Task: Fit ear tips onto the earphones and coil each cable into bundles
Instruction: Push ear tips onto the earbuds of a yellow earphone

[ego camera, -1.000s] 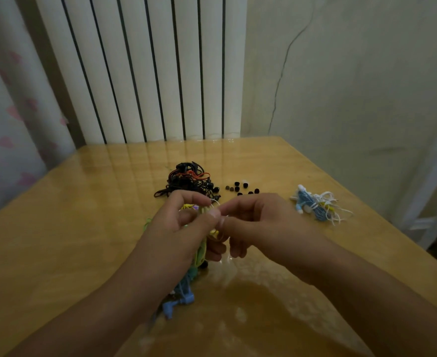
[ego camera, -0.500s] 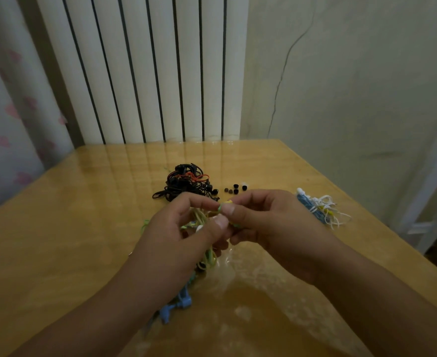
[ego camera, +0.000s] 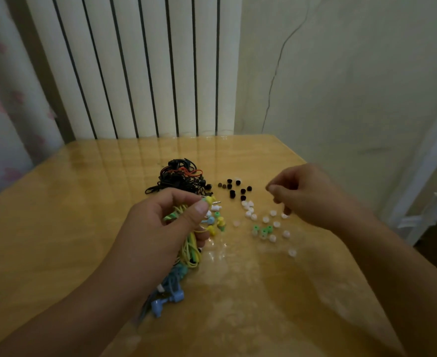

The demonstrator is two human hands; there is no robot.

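while left hand (ego camera: 160,228) fingers pinch yellow earphones (ego camera: 186,243), right hand (ego camera: 305,194) fingers curl over white ear tips (ego camera: 263,217).

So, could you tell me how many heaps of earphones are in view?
2. The left hand grips a coloured bunch; a black tangle lies just beyond it. The right hand may hide more.

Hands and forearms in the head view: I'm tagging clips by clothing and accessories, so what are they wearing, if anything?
Nothing that shows. The left hand and right hand are bare, with no gloves, and no rings can be made out in the dim light. Both forearms are bare to the frame's bottom edge: no sleeves, watch or bracelet in view. The fingernails look short and unpainted.
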